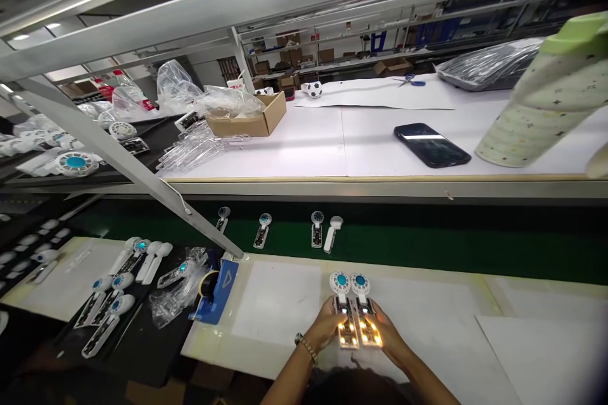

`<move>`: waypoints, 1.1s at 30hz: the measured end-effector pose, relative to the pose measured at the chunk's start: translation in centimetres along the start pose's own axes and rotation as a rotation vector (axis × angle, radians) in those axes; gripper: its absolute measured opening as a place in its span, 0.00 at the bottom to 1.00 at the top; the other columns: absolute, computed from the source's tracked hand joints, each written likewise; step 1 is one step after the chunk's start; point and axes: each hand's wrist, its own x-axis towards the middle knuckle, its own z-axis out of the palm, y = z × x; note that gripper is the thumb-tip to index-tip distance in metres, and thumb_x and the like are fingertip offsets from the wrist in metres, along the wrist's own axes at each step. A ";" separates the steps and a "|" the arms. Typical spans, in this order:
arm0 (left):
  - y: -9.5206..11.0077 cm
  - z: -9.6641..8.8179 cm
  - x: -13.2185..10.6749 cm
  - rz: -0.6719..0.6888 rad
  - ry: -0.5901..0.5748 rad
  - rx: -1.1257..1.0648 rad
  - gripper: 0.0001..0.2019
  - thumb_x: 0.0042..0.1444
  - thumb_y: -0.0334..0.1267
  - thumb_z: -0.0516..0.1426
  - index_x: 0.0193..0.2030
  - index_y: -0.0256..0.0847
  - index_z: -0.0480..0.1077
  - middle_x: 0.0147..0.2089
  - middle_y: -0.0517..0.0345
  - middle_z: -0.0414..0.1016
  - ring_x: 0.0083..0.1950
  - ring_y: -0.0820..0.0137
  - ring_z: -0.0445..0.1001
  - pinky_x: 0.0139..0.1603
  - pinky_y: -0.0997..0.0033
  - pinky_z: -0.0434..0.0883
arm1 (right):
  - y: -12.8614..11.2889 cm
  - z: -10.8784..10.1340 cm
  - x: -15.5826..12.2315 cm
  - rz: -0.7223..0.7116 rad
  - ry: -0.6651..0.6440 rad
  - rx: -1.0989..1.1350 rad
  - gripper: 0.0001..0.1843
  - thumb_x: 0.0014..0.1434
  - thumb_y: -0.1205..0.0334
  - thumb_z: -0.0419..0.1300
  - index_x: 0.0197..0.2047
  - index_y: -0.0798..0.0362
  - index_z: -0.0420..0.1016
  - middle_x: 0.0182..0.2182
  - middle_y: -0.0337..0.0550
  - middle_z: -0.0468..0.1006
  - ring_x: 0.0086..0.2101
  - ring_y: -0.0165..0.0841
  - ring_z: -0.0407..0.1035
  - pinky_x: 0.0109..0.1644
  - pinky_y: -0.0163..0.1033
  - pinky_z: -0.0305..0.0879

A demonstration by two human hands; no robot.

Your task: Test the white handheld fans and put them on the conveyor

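Two small handheld fan units lie side by side on the white work surface (280,304), round heads pointing away from me. My left hand (325,328) grips the left fan unit (342,310) and my right hand (387,335) grips the right fan unit (365,310). Both units have teal centres in their heads and glow yellow-orange along their open lower bodies between my fingers. A bracelet sits on my left wrist.
A green conveyor belt (427,243) runs behind the work surface and carries several fan units (316,228). More fan parts lie on a dark tray (114,304) at left, beside a blue tape dispenser (219,291). Beyond, a phone (431,144), cardboard box (256,117) and a patterned roll (541,101).
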 end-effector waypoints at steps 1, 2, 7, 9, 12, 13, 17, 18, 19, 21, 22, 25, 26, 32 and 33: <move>0.0 0.1 0.0 0.000 0.006 -0.001 0.22 0.36 0.25 0.62 0.42 0.36 0.65 0.38 0.52 0.72 0.40 0.64 0.72 0.44 0.64 0.67 | -0.1 0.0 0.0 -0.007 0.013 0.002 0.32 0.43 0.51 0.65 0.51 0.49 0.65 0.44 0.45 0.76 0.45 0.46 0.69 0.51 0.51 0.61; 0.1 0.2 0.1 0.001 0.013 -0.003 0.22 0.36 0.24 0.61 0.42 0.36 0.65 0.38 0.53 0.73 0.40 0.65 0.72 0.44 0.65 0.67 | -0.1 0.0 -0.1 -0.015 0.020 0.003 0.33 0.43 0.52 0.65 0.52 0.49 0.64 0.44 0.45 0.75 0.45 0.45 0.69 0.52 0.50 0.60; 0.2 0.4 -0.1 -0.014 0.026 -0.038 0.19 0.37 0.24 0.60 0.40 0.36 0.65 0.36 0.53 0.73 0.38 0.66 0.73 0.42 0.66 0.68 | -0.3 0.2 -0.3 -0.011 0.040 -0.003 0.38 0.42 0.50 0.66 0.56 0.49 0.61 0.45 0.43 0.75 0.44 0.43 0.69 0.49 0.46 0.64; 0.2 0.3 -0.3 -0.023 0.029 -0.052 0.18 0.37 0.25 0.59 0.39 0.36 0.65 0.36 0.53 0.73 0.36 0.66 0.74 0.41 0.66 0.68 | -0.4 0.4 -0.3 0.000 0.055 -0.001 0.41 0.41 0.49 0.66 0.57 0.49 0.60 0.44 0.44 0.76 0.42 0.43 0.70 0.46 0.46 0.65; 0.1 0.1 -0.6 -0.026 0.035 -0.069 0.17 0.38 0.25 0.59 0.38 0.35 0.66 0.34 0.53 0.74 0.35 0.67 0.74 0.40 0.67 0.68 | -0.4 0.6 -0.3 0.003 0.030 -0.018 0.40 0.41 0.48 0.66 0.57 0.48 0.60 0.44 0.45 0.75 0.41 0.44 0.71 0.44 0.47 0.67; 0.0 0.0 -0.6 -0.025 0.037 -0.073 0.17 0.38 0.25 0.59 0.38 0.35 0.66 0.34 0.53 0.74 0.35 0.67 0.74 0.40 0.67 0.68 | -0.3 0.6 -0.3 -0.001 0.016 -0.024 0.39 0.42 0.48 0.66 0.57 0.48 0.60 0.44 0.45 0.75 0.41 0.43 0.71 0.44 0.46 0.67; -0.5 -0.3 -0.8 -0.025 0.036 -0.092 0.15 0.38 0.26 0.60 0.37 0.34 0.66 0.30 0.53 0.73 0.32 0.67 0.74 0.37 0.67 0.69 | 0.0 0.7 -0.4 -0.015 -0.014 -0.015 0.38 0.43 0.50 0.65 0.57 0.49 0.60 0.42 0.44 0.76 0.42 0.43 0.70 0.47 0.47 0.65; -0.5 -0.4 -0.8 -0.026 0.036 -0.096 0.15 0.38 0.26 0.60 0.36 0.34 0.66 0.30 0.54 0.73 0.32 0.67 0.74 0.36 0.67 0.69 | 0.1 0.7 -0.4 -0.006 -0.015 -0.008 0.38 0.43 0.50 0.65 0.57 0.49 0.59 0.42 0.44 0.76 0.42 0.43 0.70 0.47 0.48 0.65; -0.6 -0.5 -0.8 -0.027 0.036 -0.101 0.15 0.38 0.26 0.60 0.36 0.34 0.66 0.29 0.54 0.73 0.32 0.67 0.74 0.36 0.67 0.69 | 0.1 0.7 -0.4 0.002 -0.013 -0.002 0.38 0.43 0.50 0.65 0.56 0.49 0.59 0.43 0.44 0.76 0.43 0.44 0.70 0.48 0.48 0.64; -0.6 -0.5 -0.8 -0.027 0.036 -0.111 0.15 0.37 0.25 0.59 0.36 0.34 0.66 0.29 0.54 0.73 0.32 0.67 0.74 0.37 0.68 0.69 | 0.2 0.6 -0.4 0.009 -0.001 0.000 0.36 0.44 0.51 0.65 0.55 0.49 0.61 0.45 0.44 0.75 0.44 0.44 0.69 0.50 0.49 0.63; -0.6 -0.6 -0.8 -0.027 0.036 -0.116 0.15 0.37 0.25 0.59 0.36 0.34 0.66 0.29 0.54 0.73 0.32 0.67 0.74 0.37 0.68 0.69 | 0.2 0.5 -0.4 0.008 0.005 0.001 0.34 0.44 0.52 0.65 0.54 0.49 0.62 0.45 0.43 0.75 0.45 0.44 0.68 0.51 0.49 0.62; -0.6 -0.7 -0.8 -0.031 0.024 -0.127 0.15 0.38 0.26 0.59 0.36 0.35 0.66 0.30 0.54 0.74 0.33 0.67 0.74 0.37 0.68 0.69 | 0.1 0.4 -0.4 0.005 -0.013 0.013 0.32 0.44 0.56 0.64 0.53 0.49 0.63 0.46 0.43 0.75 0.46 0.44 0.67 0.52 0.49 0.60; -0.6 -0.7 -0.8 -0.031 0.017 -0.129 0.15 0.38 0.26 0.60 0.37 0.35 0.66 0.30 0.54 0.74 0.33 0.67 0.74 0.37 0.69 0.69 | 0.0 0.4 -0.5 0.004 -0.035 0.017 0.31 0.45 0.57 0.64 0.53 0.49 0.63 0.46 0.43 0.75 0.46 0.44 0.67 0.52 0.49 0.59; -0.5 -1.0 -1.1 -0.033 -0.022 -0.117 0.20 0.33 0.23 0.62 0.37 0.35 0.66 0.33 0.53 0.74 0.34 0.66 0.74 0.37 0.69 0.68 | 0.1 0.5 -0.6 -0.072 -0.138 -0.007 0.31 0.44 0.59 0.64 0.53 0.49 0.62 0.46 0.44 0.74 0.47 0.43 0.66 0.53 0.49 0.58; -0.5 -1.1 -1.2 -0.035 -0.026 -0.114 0.21 0.33 0.23 0.62 0.38 0.35 0.66 0.34 0.53 0.74 0.34 0.66 0.74 0.37 0.69 0.68 | 0.1 0.5 -0.6 -0.080 -0.147 -0.011 0.31 0.44 0.59 0.64 0.53 0.49 0.62 0.46 0.45 0.74 0.47 0.43 0.66 0.54 0.49 0.58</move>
